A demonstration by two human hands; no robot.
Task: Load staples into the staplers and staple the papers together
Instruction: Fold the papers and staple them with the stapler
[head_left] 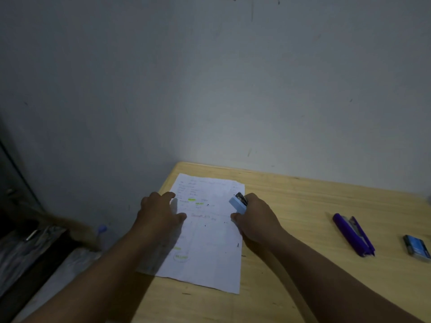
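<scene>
Pale-blue stapler (238, 203) gripped in right hand (255, 221) | over papers (207, 231) right edge | left hand (161, 212) flat on papers

Prob. a home room – small wooden desk (303, 206) vs scuffed bare wall (210, 78), water bottle (102, 236) on floor.

Pale blue stapler (238, 203) over white papers (210, 241) marked with green highlighter, on light wood table (303, 206); right of papers, purple stapler (352, 235), then blue staple box (417, 247).
</scene>
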